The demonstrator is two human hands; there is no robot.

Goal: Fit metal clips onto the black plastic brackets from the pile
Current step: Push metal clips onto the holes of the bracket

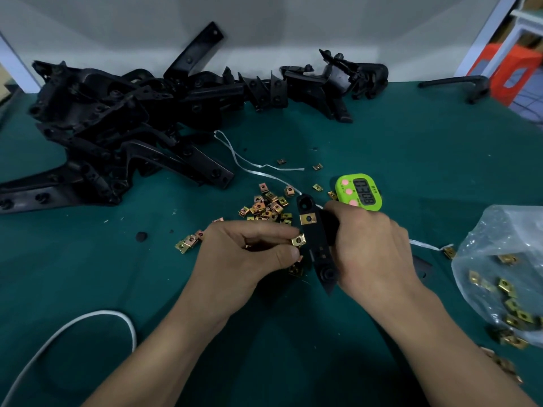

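Right hand (370, 245) grips the black bracket (318, 254) at frame centre, its edge offered to the left hand (244, 257), which pinches a metal clip (298, 240) right against it. Loose clips (267, 205) lie just above, handy for the next grab; the pile (117, 127) sits upper left.

Left hand (249, 254), right hand (367, 242): curled fingers (266, 230)

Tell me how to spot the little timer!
Start at the dark green table, then find the right hand holding a black bracket. Just beyond that hand sits the timer. It is the only bright lime-green thing, with pink buttons and a dark number screen, unlike the small gold clips around it.
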